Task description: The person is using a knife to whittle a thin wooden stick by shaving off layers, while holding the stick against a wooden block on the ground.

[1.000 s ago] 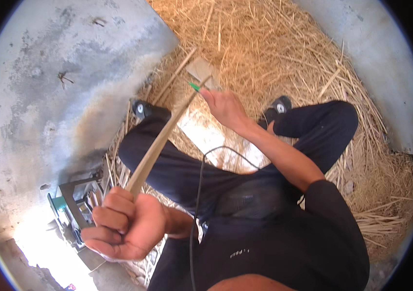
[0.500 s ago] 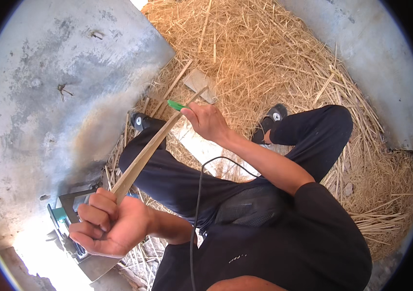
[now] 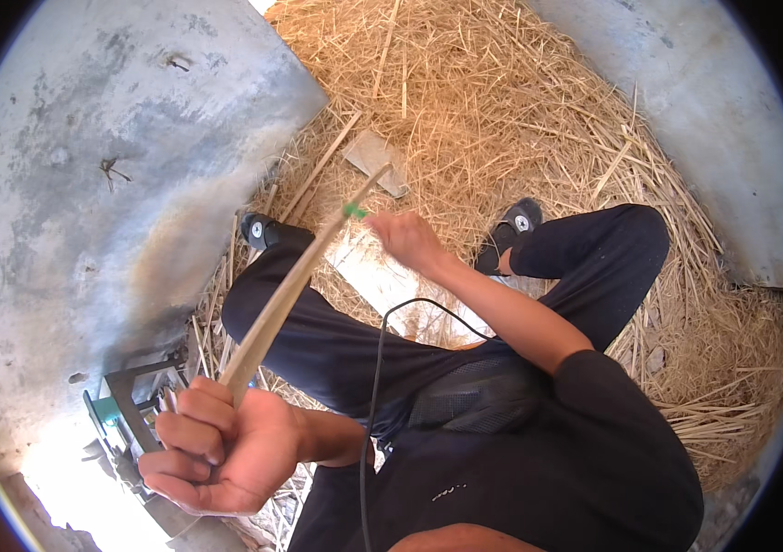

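Observation:
My left hand (image 3: 235,451) is closed round the lower end of a long, narrow bundle of pale wooden or bamboo-like strips (image 3: 281,290). The bundle slants away up and to the right, over my left thigh, and tapers at its far end. Near that tip a small green strip (image 3: 353,211), blurred by motion, sits against the bundle. My right hand (image 3: 407,241) is closed just to the right of it, thumb and fingers pinching the green strip's end. Whether the green strip passes all the way round the bundle I cannot tell.
Loose straw (image 3: 474,110) covers the floor ahead, with longer sticks and a flat grey slab (image 3: 373,158) on it. Pale walls (image 3: 134,110) stand left and right. A dark metal frame (image 3: 129,391) is at lower left. A black cable (image 3: 380,368) crosses my lap.
My right hand has come off the bundle, drawing slightly right and down with the green strip. The left hand and the bundle's near end have shifted a little right and down.

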The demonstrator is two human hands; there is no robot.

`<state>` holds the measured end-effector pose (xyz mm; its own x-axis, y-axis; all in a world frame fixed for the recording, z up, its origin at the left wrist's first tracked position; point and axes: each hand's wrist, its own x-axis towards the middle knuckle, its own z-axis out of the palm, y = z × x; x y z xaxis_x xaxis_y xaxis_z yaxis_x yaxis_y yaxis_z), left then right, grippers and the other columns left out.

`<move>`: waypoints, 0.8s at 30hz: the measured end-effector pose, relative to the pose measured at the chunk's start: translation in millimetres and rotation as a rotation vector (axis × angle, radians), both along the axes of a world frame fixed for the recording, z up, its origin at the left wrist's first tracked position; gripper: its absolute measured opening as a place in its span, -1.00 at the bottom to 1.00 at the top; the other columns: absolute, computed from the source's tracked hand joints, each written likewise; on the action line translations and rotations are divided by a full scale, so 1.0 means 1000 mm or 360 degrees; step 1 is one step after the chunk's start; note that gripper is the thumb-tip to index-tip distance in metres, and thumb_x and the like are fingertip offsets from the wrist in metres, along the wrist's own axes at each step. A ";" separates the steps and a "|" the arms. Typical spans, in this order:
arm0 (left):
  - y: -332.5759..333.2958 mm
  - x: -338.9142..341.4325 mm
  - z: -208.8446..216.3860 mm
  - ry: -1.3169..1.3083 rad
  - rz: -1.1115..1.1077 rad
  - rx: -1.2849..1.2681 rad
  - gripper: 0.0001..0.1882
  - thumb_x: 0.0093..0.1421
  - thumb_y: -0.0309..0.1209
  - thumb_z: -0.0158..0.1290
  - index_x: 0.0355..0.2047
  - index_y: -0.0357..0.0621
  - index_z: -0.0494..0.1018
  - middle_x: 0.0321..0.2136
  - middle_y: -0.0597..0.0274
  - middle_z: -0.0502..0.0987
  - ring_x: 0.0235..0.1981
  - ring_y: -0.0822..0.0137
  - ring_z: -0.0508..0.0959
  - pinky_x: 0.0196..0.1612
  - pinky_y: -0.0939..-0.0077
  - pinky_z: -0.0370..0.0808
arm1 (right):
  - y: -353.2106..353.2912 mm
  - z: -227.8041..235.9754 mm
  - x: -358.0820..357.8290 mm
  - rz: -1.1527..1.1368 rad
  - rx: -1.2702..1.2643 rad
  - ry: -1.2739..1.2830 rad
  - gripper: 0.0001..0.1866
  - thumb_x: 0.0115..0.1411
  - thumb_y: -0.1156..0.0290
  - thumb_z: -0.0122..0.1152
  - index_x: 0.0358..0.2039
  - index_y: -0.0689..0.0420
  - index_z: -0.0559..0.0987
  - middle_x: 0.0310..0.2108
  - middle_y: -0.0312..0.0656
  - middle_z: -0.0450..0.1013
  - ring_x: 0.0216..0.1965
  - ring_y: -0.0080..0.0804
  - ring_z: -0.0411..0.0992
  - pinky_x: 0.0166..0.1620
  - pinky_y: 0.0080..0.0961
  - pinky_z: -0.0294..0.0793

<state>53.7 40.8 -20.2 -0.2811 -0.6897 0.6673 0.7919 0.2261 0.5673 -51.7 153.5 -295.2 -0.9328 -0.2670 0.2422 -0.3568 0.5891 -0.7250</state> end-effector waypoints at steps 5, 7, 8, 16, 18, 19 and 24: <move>-0.010 -0.002 0.000 -0.0003 0.0117 -0.0050 -0.58 0.29 -0.23 -0.27 -0.70 0.07 -0.09 -0.80 0.46 -0.12 -0.82 0.59 -0.17 -0.71 0.63 -0.22 | 0.030 -0.106 -0.011 -0.0377 0.0442 -0.0326 -0.57 0.34 0.17 -0.30 -0.44 0.15 0.48 -0.80 -0.20 0.24 -0.78 -0.34 0.26 -0.72 -0.34 0.24; -0.017 0.002 -0.006 -0.0008 0.0257 0.0099 -0.58 0.28 -0.23 -0.27 -0.70 0.07 -0.09 -0.79 0.46 -0.12 -0.82 0.59 -0.16 -0.70 0.63 -0.22 | 0.022 -0.033 -0.021 -0.0301 0.0331 -0.0679 -0.65 0.33 0.31 -0.30 -0.15 0.16 0.49 -0.70 -0.06 0.41 -0.70 -0.17 0.41 -0.65 -0.28 0.38; -0.016 0.000 -0.006 -0.0007 0.0330 0.0126 -0.58 0.28 -0.23 -0.27 -0.70 0.07 -0.09 -0.79 0.46 -0.12 -0.82 0.59 -0.16 -0.70 0.63 -0.21 | 0.020 -0.015 -0.023 -0.0291 0.0143 -0.0584 -0.64 0.33 0.27 -0.30 -0.22 0.18 0.50 -0.71 -0.03 0.39 -0.70 -0.13 0.40 -0.62 -0.24 0.38; -0.009 -0.020 0.004 -0.0075 0.0881 0.0231 -0.59 0.18 -0.27 -0.22 -0.78 0.07 -0.04 -0.80 0.46 -0.14 -0.81 0.52 -0.05 -0.65 0.61 -0.05 | -0.007 -0.076 -0.025 -0.0389 -0.0046 -0.0268 -0.41 0.35 0.06 -0.34 -0.62 0.23 0.44 -0.85 -0.09 0.21 -0.82 -0.24 0.15 -0.63 -0.23 0.21; -0.013 -0.022 0.000 -0.0045 0.0932 0.0223 -0.60 0.19 -0.29 -0.23 -0.77 0.06 -0.04 -0.80 0.44 -0.14 -0.80 0.51 -0.07 -0.65 0.58 -0.07 | -0.008 -0.033 -0.027 -0.0231 -0.0185 -0.0743 -0.41 0.34 0.06 -0.32 -0.59 0.25 0.46 -0.84 -0.05 0.25 -0.81 -0.19 0.21 -0.63 -0.21 0.23; -0.025 -0.009 -0.005 -0.0070 0.0713 0.0138 -0.60 0.20 -0.29 -0.23 -0.77 0.05 -0.04 -0.79 0.43 -0.14 -0.80 0.50 -0.07 -0.64 0.57 -0.08 | -0.010 -0.018 -0.023 -0.0253 -0.0249 -0.0594 -0.39 0.34 0.06 -0.34 -0.62 0.24 0.46 -0.85 -0.07 0.25 -0.81 -0.21 0.23 -0.64 -0.21 0.23; -0.015 -0.012 -0.003 -0.0058 0.0643 0.0104 -0.61 0.21 -0.32 -0.25 -0.75 0.02 -0.03 -0.77 0.38 -0.13 -0.76 0.48 -0.08 -0.62 0.53 -0.10 | -0.016 -0.026 -0.018 -0.0172 -0.0171 -0.0400 -0.39 0.35 0.06 -0.33 -0.60 0.25 0.49 -0.85 -0.10 0.25 -0.81 -0.22 0.25 -0.74 -0.33 0.12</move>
<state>41.9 26.3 -23.5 -0.0012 -0.7900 0.6131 0.6259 0.4776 0.6166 -70.1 137.1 -321.5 -0.9887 -0.1483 0.0217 -0.0978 0.5287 -0.8431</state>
